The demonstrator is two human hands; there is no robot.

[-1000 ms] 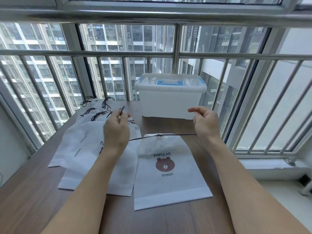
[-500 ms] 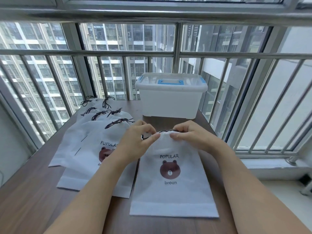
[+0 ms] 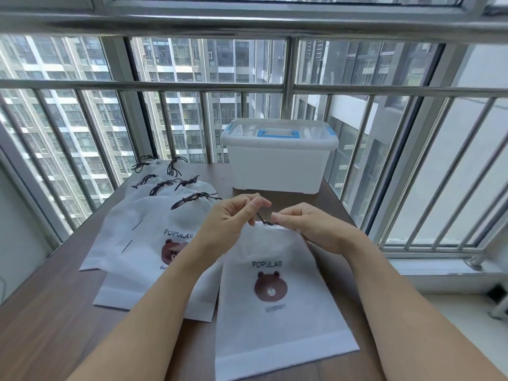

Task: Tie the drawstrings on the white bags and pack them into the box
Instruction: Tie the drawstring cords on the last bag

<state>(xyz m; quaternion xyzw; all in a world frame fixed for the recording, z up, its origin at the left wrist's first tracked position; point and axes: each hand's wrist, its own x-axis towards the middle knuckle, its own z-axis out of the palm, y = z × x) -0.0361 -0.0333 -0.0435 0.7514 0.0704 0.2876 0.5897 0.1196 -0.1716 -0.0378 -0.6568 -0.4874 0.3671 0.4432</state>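
A white drawstring bag [image 3: 277,298] with a brown bear print and the word POPULAR lies flat on the table, its gathered top pointing toward the box [image 3: 279,158]. Its dark drawstring [image 3: 264,220] sticks up at the mouth. To its left lies an overlapping pile of similar bags [image 3: 143,237], their black strings knotted. The white plastic box stands behind, lid closed, with blue handle and clips.
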